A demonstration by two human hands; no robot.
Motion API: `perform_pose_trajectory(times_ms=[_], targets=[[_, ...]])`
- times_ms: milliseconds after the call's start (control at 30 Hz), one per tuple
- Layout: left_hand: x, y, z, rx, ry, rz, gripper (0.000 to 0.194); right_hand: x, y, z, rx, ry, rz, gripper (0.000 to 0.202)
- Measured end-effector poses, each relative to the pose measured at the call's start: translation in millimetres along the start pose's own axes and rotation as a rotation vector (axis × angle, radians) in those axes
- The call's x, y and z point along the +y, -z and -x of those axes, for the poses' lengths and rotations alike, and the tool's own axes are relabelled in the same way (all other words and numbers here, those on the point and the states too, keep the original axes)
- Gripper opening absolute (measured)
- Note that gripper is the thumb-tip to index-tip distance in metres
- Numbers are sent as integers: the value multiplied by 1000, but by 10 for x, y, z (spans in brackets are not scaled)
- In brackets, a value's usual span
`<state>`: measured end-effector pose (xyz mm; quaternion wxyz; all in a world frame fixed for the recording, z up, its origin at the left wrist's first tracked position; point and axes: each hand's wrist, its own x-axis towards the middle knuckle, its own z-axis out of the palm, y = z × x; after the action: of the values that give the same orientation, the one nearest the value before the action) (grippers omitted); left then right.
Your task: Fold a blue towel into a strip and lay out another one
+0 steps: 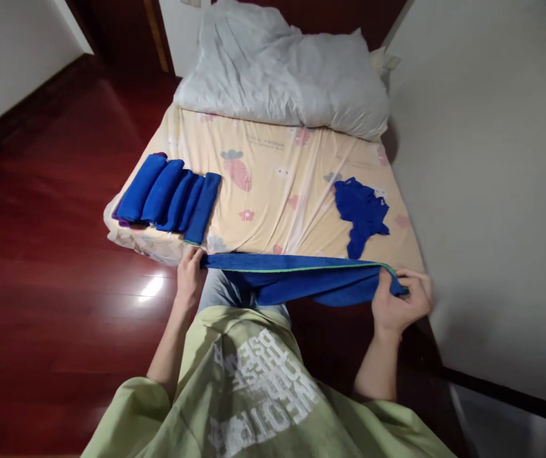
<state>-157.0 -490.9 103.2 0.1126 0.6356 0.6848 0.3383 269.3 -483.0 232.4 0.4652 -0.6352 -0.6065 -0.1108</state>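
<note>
A blue towel (292,270) with a green edge is stretched sideways in front of my body, its lower part hanging loose. My left hand (190,273) is closed on one end of it, close to the bed's front edge. At the other end, my right hand (403,294) pinches a corner between thumb and fingers. Several rolled or folded blue cloths (170,194) lie side by side on the left of the bed, the nearest one showing a green edge. A crumpled blue cloth (361,213) lies on the bed's right side.
The bed (273,184) has a pale yellow sheet with strawberry prints. A bunched white quilt (282,70) sits at its far end. A white wall (492,191) runs along the right. Dark red wooden floor (63,273) stretches out to the left.
</note>
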Motion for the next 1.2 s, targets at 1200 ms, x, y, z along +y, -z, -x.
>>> perform_pose_trajectory(times_ms=[1200], targets=[[190,1143,-1710,404,-71,272,31,1500,-626,-529,-717,-58,-70,20]])
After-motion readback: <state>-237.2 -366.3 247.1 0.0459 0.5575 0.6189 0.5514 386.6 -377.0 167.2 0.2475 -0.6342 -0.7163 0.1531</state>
